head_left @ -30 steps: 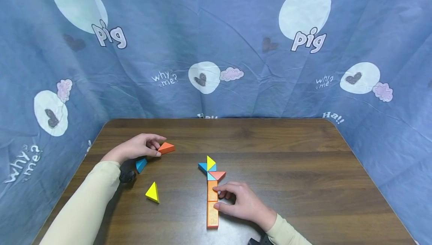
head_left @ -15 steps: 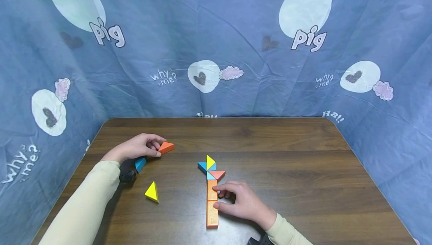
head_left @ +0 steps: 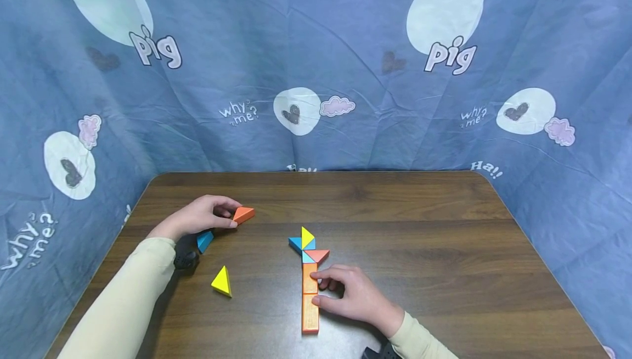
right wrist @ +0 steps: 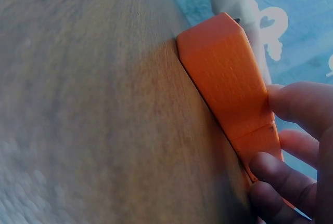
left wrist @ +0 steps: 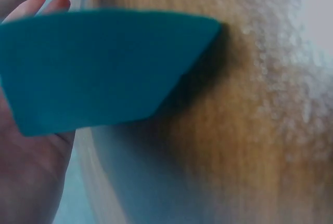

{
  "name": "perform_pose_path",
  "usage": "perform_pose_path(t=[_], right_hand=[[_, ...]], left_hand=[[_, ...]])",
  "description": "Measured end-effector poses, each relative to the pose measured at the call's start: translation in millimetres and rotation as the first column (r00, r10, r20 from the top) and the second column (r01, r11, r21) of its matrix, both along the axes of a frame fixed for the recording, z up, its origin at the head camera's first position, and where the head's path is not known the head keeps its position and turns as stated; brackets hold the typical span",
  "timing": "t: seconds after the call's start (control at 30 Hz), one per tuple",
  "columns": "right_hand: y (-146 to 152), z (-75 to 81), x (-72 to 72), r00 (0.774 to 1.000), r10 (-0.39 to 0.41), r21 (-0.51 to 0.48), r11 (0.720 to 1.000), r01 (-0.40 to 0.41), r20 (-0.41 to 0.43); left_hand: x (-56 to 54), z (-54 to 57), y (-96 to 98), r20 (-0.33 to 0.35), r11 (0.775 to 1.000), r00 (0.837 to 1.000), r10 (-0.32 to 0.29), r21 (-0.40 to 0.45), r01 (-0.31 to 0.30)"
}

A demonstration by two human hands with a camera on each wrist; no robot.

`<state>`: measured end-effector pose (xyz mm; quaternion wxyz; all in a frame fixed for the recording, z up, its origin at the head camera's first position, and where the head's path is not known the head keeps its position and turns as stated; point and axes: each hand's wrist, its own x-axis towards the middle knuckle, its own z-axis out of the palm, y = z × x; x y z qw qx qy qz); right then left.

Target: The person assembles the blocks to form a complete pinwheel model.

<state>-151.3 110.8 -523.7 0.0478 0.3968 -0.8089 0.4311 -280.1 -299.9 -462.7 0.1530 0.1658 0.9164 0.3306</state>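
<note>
Clock centre: the triangle cluster (head_left: pixel 306 242), yellow, blue and salmon pieces touching one another on the wooden table (head_left: pixel 419 249).
Orange column: the upper orange block (head_left: pixel 309 282) lies at 6 o'clock, against the cluster; the lower orange block (head_left: pixel 310 319) continues the same way, end to end with it.
Right hand (head_left: pixel 354 296): between 4 and 5 o'clock; thumb and index finger spread apart, index tip touching the upper block, thumb tip the lower.
Left hand (head_left: pixel 198 217): between 9 and 10 o'clock; thumb and fingers pinching the orange-red triangle (head_left: pixel 244 214).
Pinched piece: 10 o'clock, well apart from the cluster; I cannot tell whether it touches the table.
Blue triangle (head_left: pixel 204 242): 9 o'clock, near the left wrist.
Yellow triangle (head_left: pixel 222 282): between 8 and 9 o'clock, lying alone.
Backdrop: a blue printed curtain (head_left: pixel 375 73) toward 12 o'clock.
</note>
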Motion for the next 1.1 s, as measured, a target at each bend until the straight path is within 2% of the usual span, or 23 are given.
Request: perform_pose_path(t=[0.2,0.47,0.73,1.1], right_hand=[[0.5,0.0,-0.2,1.0,-0.003,0.004,1.0,0.003,-0.003],[1.2,-0.6,0.1,1.0,0.003,0.001,1.0,-0.003,-0.017],[1.3,-1.0,1.0,0.999,0.009,-0.007,1.0,-0.009,-0.033],[2.4,-3.1,0.8,1.0,-0.003,0.004,1.0,0.003,-0.021]], left_hand=[[1.7,0.5,-1.6,-0.028,1.0,0.999,0.023,0.002,-0.023],[8.0,9.5,4.4,-0.067,0.999,0.998,0.001,0.035,0.002],[20.4,15.7,16.6,-0.143,0.999,0.989,-0.026,0.033,0.031],[41.0,29.7,36.6,-0.158,0.996,0.985,-0.067,0.043,0.074]])
